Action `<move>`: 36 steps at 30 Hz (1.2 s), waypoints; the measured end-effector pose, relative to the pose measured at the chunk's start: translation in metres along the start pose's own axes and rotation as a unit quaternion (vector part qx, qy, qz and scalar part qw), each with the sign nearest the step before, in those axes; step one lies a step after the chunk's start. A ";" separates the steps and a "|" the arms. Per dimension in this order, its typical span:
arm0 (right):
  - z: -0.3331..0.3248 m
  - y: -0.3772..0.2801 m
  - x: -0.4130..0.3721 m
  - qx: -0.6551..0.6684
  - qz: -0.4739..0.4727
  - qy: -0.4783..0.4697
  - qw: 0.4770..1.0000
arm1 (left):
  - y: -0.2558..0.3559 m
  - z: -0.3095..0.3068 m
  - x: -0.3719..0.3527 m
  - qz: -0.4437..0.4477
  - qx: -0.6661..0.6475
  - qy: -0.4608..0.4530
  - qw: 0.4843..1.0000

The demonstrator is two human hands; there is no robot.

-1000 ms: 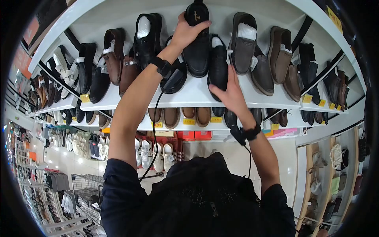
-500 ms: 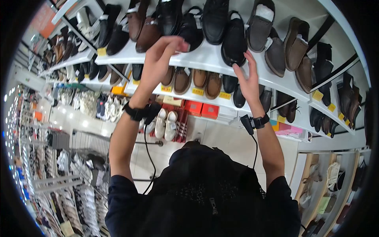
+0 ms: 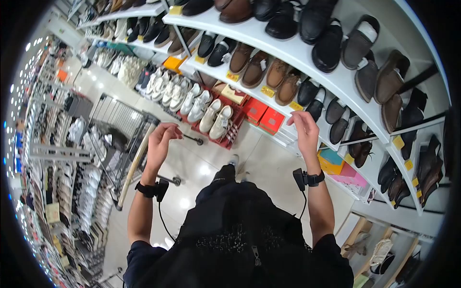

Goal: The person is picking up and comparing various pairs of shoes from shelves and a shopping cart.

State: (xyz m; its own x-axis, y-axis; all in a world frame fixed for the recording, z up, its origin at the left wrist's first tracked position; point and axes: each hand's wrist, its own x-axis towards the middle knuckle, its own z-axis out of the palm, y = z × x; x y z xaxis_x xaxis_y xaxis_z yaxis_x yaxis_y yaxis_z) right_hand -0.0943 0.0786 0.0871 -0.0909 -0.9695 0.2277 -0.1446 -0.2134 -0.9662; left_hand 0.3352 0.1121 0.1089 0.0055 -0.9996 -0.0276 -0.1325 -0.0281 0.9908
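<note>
My left hand (image 3: pixel 162 140) hovers beside the wooden handle (image 3: pixel 136 169) of a wire shopping cart (image 3: pixel 113 120). Its fingers are loosely bent and apart, and nothing is in them. My right hand (image 3: pixel 304 128) hangs in front of the lower shelf, likewise holding nothing, with thumb and fingers apart. Near it are a pair of black shoes (image 3: pixel 314 106) and a red shoebox (image 3: pixel 272 120). Higher up, a black leather shoe (image 3: pixel 328 48) rests on the white upper shelf (image 3: pixel 288 50).
White sneakers (image 3: pixel 221 122) stand low on red boxes, between my hands. Brown shoes (image 3: pixel 287 89) with yellow price tags line the lower shelf. Tiled floor (image 3: pixel 192 201) shows around my legs. More shoe racks (image 3: pixel 72 192) fill the left side.
Both hands have drawn back and down from the upper-shelf shoes. My left hand is now beside the cart handle. The view has shifted, showing more of the floor and cart.
</note>
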 end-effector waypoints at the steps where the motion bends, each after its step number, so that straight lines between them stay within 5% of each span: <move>1: 0.012 -0.005 0.000 -0.002 0.005 -0.012 1.000 | -0.002 -0.007 -0.009 -0.007 -0.005 0.019 1.000; 11: 0.179 -0.055 0.009 0.036 -0.014 -0.222 0.974 | -0.030 -0.105 -0.087 -0.001 0.027 0.109 0.994; 18: 0.369 -0.088 0.008 0.090 -0.011 -0.366 0.926 | -0.038 -0.239 -0.165 -0.071 0.061 0.299 0.950; 25: 0.542 -0.133 0.015 0.025 -0.035 -0.554 0.831 | -0.049 -0.358 -0.200 -0.093 0.045 0.403 0.910; 28: 0.608 -0.136 0.023 0.003 0.001 -0.634 0.773 | -0.050 -0.400 -0.187 -0.072 0.043 0.357 0.930; 31: 0.688 -0.133 0.046 -0.068 -0.061 -0.716 0.692 | -0.043 -0.450 -0.145 -0.010 0.102 0.355 0.929; 36: 0.838 -0.107 0.071 -0.167 -0.152 -0.779 0.585 | -0.053 -0.527 -0.051 -0.045 0.029 0.393 0.918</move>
State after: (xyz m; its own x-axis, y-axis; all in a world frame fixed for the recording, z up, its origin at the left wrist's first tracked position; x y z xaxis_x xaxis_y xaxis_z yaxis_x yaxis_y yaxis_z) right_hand 0.7400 -0.0684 0.1057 0.9598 0.1183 -0.2547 -0.1287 -0.6206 -0.7735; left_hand 0.8648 0.1653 0.1276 0.7299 -0.6834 0.0172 -0.1483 -0.1338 0.9798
